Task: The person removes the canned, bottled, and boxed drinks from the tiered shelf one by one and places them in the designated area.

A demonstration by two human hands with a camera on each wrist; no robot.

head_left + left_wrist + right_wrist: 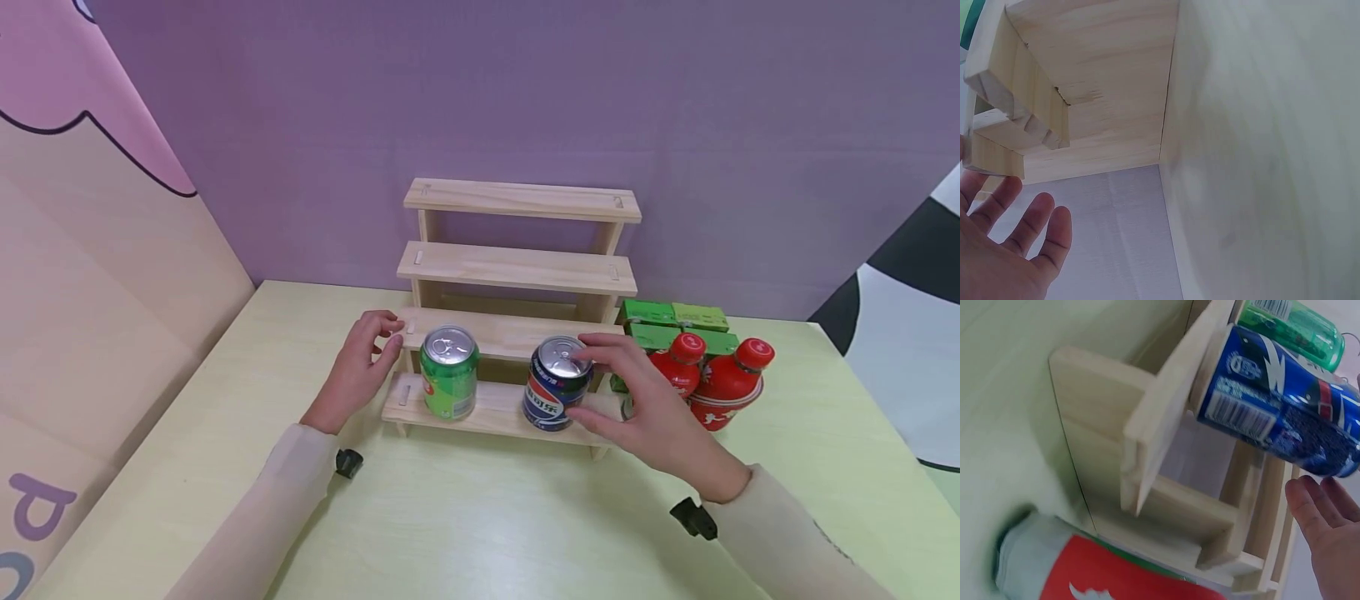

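A blue cola can (551, 392) and a green soda can (450, 379) stand upright on the lowest step of a wooden tiered stand (517, 267). My right hand (656, 417) is at the blue can, its index fingertip over the lid and its thumb at the lower right side. In the right wrist view, the fairly straight fingers (1310, 500) end beside the can's top; whether they touch it I cannot tell. My left hand (356, 367) is at the left end of the second step, loosely bent and holding nothing. Its fingertips (1010, 187) are close to the wood.
Right of the stand are two red bottles (727, 375) with red caps, one in front of several green cartons (675, 321). Behind the stand rises a purple backdrop (337, 125). The pale tabletop (480, 517) extends in front.
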